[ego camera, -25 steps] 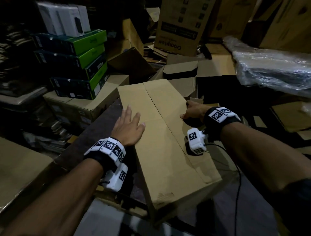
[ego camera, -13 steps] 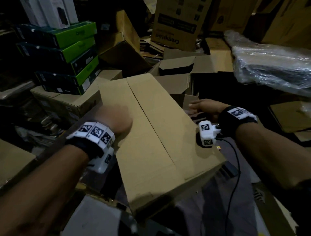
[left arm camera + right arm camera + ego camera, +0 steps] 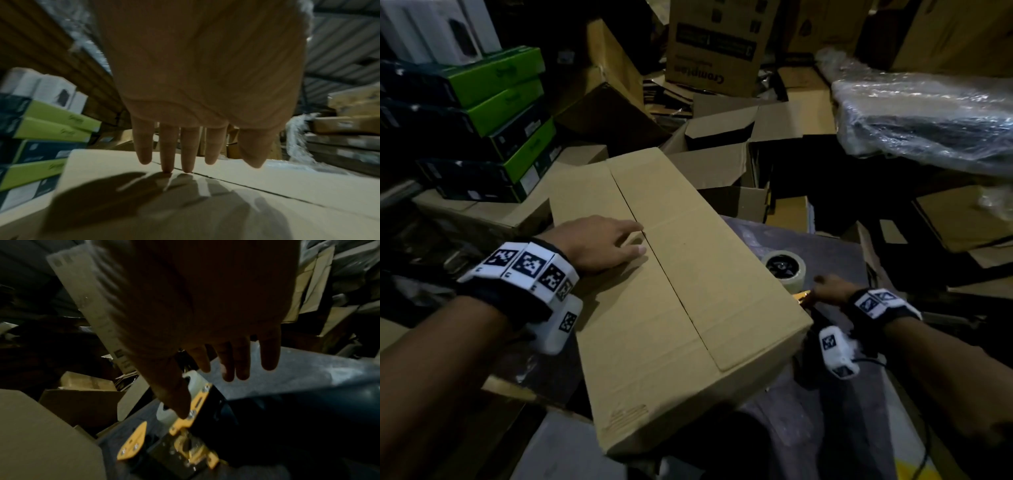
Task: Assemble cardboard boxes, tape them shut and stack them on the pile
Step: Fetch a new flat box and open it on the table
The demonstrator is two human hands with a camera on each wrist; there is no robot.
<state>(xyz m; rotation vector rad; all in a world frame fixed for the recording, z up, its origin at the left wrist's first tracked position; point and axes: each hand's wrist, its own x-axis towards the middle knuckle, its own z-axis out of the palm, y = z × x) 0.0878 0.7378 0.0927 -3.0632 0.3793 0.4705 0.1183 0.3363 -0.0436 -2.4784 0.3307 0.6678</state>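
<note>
A long brown cardboard box [image 3: 681, 308] lies on the dark table with its two top flaps folded down and meeting along a centre seam. My left hand [image 3: 599, 244] rests flat on the left flap, straight fingertips [image 3: 167, 165] touching the seam of the box [image 3: 185, 203]. My right hand [image 3: 828, 289] is off the box, low at its right side, fingers spread and straight [image 3: 230, 368] over a yellow-and-black tape dispenser [image 3: 185, 431]. The thumb touches the dispenser's yellow frame. The tape roll [image 3: 785, 269] sits just beyond that hand.
Green-and-black product boxes [image 3: 493, 113] are stacked at the left on a flat carton. Open and flattened cartons [image 3: 722, 137] crowd the back. A plastic-wrapped bundle [image 3: 921, 113] lies at the right. The dark table surface [image 3: 835, 246] shows to the right of the box.
The box has swung so its seam runs more toward me. My right hand left the box's right edge and dropped to the tape dispenser. My left hand slid to the seam.
</note>
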